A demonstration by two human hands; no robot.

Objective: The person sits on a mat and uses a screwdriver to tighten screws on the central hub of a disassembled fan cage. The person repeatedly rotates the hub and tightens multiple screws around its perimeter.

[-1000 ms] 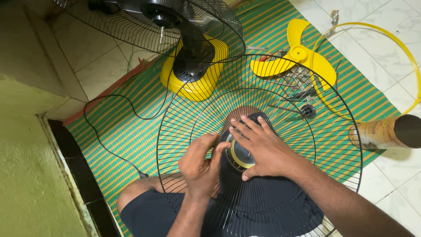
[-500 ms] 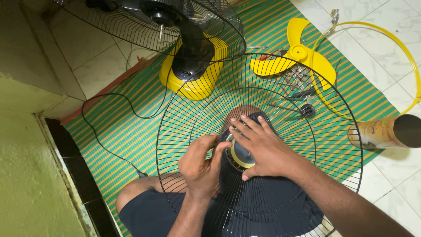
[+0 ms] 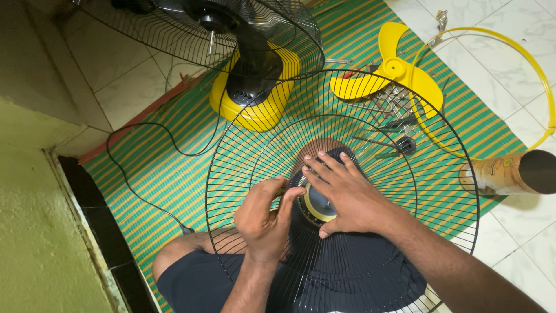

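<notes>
We rest the fan guard (image 3: 341, 191) on our lap, its hub (image 3: 317, 204) directly under both hands. Our right hand (image 3: 347, 194) lies spread over the hub; our left hand (image 3: 263, 217) pinches its left edge.

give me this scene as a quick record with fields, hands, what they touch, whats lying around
left hand: fingers at the hub of the black wire fan guard
right hand: spread flat over the guard's yellow centre cap
guard: resting across the person's lap
mat: green striped mat
behind guard: yellow fan body with rear grille
right side: yellow fan blade, yellow rim ring, cardboard tube
cord: black cable on mat
</notes>
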